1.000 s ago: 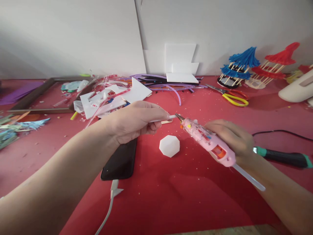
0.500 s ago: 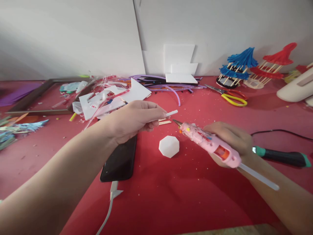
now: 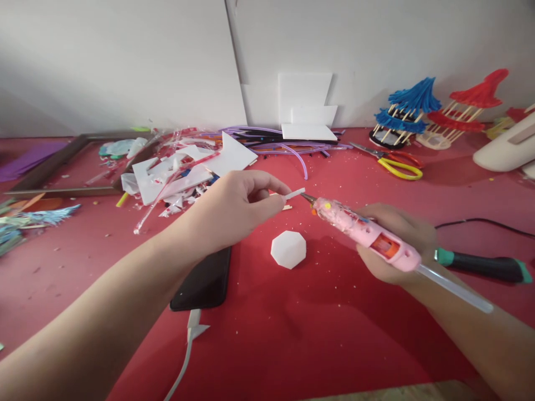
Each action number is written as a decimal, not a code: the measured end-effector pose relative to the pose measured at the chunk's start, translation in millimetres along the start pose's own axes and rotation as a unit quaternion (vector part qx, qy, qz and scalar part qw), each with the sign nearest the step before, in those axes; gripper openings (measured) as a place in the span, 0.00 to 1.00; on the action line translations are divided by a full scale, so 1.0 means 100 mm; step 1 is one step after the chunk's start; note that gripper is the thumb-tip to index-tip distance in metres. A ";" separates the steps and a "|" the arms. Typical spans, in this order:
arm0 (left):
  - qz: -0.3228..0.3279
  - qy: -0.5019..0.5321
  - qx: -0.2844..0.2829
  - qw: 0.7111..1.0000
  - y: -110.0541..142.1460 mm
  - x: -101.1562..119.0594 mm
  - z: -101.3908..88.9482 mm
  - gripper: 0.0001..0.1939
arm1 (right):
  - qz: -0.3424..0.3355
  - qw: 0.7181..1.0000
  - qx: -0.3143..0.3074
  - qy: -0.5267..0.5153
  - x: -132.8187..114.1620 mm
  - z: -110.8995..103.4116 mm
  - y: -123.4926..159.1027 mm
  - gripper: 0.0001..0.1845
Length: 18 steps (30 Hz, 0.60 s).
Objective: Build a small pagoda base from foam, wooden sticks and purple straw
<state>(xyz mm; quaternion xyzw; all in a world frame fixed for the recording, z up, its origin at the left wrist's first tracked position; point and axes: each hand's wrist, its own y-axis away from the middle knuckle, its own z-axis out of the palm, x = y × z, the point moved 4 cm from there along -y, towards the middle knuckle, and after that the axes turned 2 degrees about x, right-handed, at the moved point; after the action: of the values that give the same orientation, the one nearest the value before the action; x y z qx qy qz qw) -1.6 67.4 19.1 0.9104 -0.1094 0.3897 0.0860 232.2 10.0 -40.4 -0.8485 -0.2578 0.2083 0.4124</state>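
Between thumb and fingertips, my left hand (image 3: 246,206) pinches a thin white foam strip (image 3: 296,193) whose free end points right. My right hand (image 3: 393,245) is wrapped round a pink hot glue gun (image 3: 363,228), smeared with bits of dried glue. The gun's metal nozzle is at the strip's free end, touching it or very close. A clear glue stick (image 3: 455,288) sticks out of the gun's back. Below the strip lies a small white octagonal foam piece (image 3: 288,249), flat on the red table (image 3: 292,340). Short wooden sticks (image 3: 287,208) lie partly hidden behind my left hand.
A phone (image 3: 203,281) with a white cable lies under my left forearm. Foam scraps (image 3: 192,172) and plastic lie at back left, beside a dark frame (image 3: 50,167). Scissors (image 3: 397,167), a blue-roofed model (image 3: 403,117) and a red-roofed one (image 3: 463,111) stand or lie at right, with a black-green-handled tool (image 3: 480,267).
The nozzle came away from the strip half a second ago, then rose back to its end. My left hand has turned, its index finger now arched over the strip.
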 end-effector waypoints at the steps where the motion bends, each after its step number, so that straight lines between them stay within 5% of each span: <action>1: 0.003 -0.004 -0.002 1.000 0.00 0.01 0.00 0.11 | -0.007 1.000 0.004 0.009 -0.02 -0.01 -0.02 0.12; 18: 0.036 -0.040 0.013 0.998 0.04 0.08 0.02 0.11 | -0.033 0.999 0.008 -0.020 -0.14 -0.07 -0.18 0.12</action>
<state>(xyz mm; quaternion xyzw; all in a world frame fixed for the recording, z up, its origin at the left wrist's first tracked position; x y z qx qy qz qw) 3.8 62.2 24.2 0.9218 -0.1405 0.3569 0.0555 220.8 6.5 -19.9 -0.8316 -0.2927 0.2139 0.4207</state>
